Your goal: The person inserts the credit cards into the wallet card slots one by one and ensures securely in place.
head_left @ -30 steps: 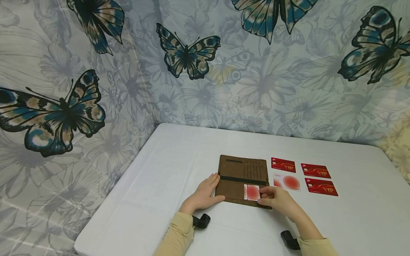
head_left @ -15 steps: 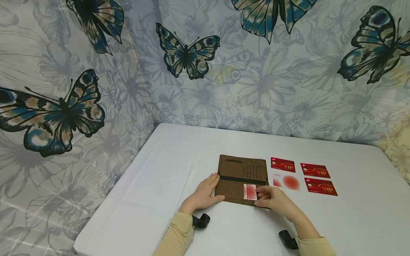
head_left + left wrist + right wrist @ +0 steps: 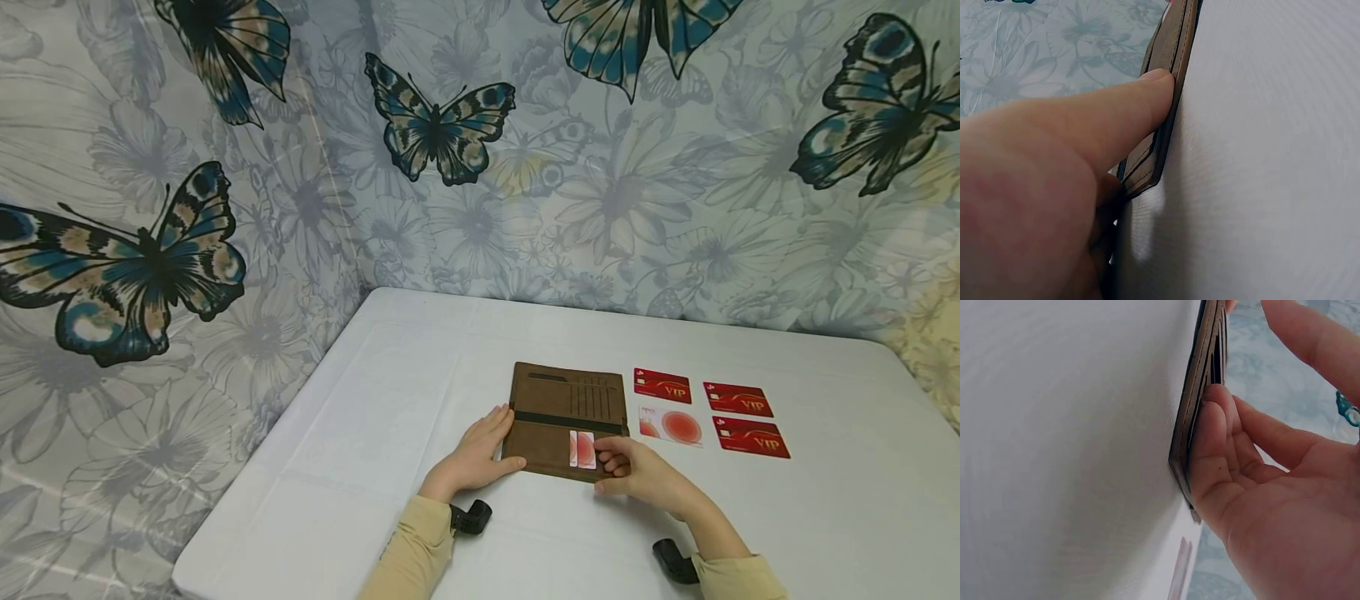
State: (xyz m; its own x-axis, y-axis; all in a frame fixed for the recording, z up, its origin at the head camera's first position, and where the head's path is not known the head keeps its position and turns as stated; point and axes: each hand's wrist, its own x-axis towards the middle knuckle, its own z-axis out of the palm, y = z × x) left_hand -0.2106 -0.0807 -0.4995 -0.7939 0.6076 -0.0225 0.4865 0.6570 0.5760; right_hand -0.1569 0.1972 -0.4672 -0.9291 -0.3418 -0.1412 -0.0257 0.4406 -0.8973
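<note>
A brown wallet (image 3: 543,450) lies spread flat on the white table. My left hand (image 3: 470,454) rests at its left edge; in the left wrist view the thumb (image 3: 1141,103) presses on the wallet's border. In the lower panel, a pale card with a red circle (image 3: 586,450) sits partly inside a slot, its left part hidden. A narrow strip of another pale card (image 3: 573,448) shows just left of it. My right hand (image 3: 637,475) touches the card's right edge with the index fingertip. Its thumb stands apart, while other fingers curl against the wallet in the right wrist view.
Three red VIP cards, at the wallet's upper right (image 3: 662,386), farther right (image 3: 738,400) and below that (image 3: 751,437), lie on the table (image 3: 360,417). A pale card with a red circle (image 3: 678,427) lies among them. Butterfly-patterned fabric (image 3: 480,225) hangs behind.
The card under my right hand has slid left, deeper into its slot, so less of it shows. My right hand has moved left with it and the thumb has lifted away. The left hand stays put.
</note>
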